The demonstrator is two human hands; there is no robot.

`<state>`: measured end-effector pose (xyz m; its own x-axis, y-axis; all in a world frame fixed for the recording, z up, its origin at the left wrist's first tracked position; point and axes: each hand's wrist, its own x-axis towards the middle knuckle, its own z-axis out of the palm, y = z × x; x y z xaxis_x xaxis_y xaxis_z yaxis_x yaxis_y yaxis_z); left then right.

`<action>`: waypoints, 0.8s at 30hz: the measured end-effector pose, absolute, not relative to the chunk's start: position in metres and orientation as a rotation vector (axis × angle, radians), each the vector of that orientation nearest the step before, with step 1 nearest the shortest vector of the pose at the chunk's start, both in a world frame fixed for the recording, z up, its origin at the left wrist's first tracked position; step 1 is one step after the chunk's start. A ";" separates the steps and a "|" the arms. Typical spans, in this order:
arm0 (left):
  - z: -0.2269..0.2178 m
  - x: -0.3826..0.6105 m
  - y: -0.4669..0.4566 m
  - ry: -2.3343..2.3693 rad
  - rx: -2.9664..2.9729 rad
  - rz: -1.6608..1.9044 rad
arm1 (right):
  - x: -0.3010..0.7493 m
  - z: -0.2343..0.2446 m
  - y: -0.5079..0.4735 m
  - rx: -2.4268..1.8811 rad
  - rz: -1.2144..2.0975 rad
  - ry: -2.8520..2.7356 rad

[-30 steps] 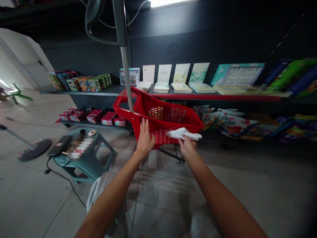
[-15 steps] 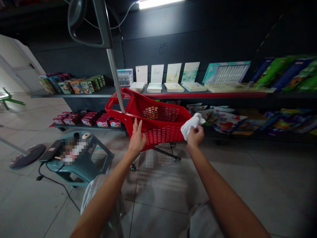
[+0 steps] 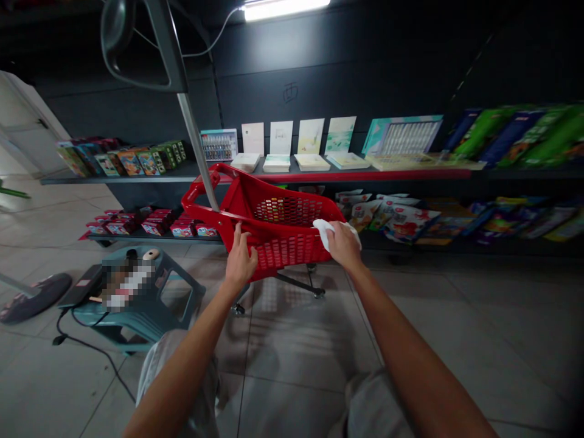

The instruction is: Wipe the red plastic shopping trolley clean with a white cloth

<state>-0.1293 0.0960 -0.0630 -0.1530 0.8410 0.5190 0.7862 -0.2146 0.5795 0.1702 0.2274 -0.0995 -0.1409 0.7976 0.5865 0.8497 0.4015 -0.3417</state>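
**R hand [image 3: 343, 244] bunching white cloth [image 3: 326, 233], L hand [image 3: 238, 261] flat on red shopping cart [image 3: 288, 253]!**
Up close, R hand's fingers [image 3: 340, 230] are closed round the cloth, right at the cart's rim; L hand's open, fingers spread on the red mesh side. Cart's straight ahead on grey tile floor [image 3: 292, 389], casters down, metal pole [image 3: 196, 146] rising at its left end. Left of it: teal plastic stool [image 3: 180, 283], items on top pixelated, black cable [image 3: 93, 351] trailing across floor. Further back, low shelf w/ red boxes [image 3: 155, 227] behind cart's left end; farthest, long upper shelf w/ pads & books [image 3: 279, 163] against dark wall [image 3: 347, 73].
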 end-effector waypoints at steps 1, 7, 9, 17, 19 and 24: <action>-0.064 -0.130 0.095 1.932 1.998 1.329 | 0.171 -0.098 0.226 -1.410 -0.113 -2.002; -0.066 -0.148 0.092 2.013 1.958 1.307 | 0.175 -0.096 0.207 -1.342 -0.190 -2.219; -0.066 -0.156 0.091 2.029 1.959 1.301 | 0.175 -0.094 0.198 -1.323 -0.169 -2.252; -0.068 -0.173 0.083 2.156 1.952 1.286 | 0.173 -0.086 0.165 -1.222 -0.030 -2.390; -0.066 -0.176 0.080 2.196 1.945 1.261 | 0.174 -0.085 0.156 -1.209 0.036 -2.391; -0.060 -0.186 0.076 2.230 1.937 1.130 | 0.178 -0.078 0.131 -1.181 0.174 -2.374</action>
<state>-0.1858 0.0762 -0.0597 -0.2495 0.8563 0.4523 0.8712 -0.0054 0.4909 0.1777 0.1307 -0.0777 -0.5123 0.7792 0.3610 0.7181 0.6193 -0.3176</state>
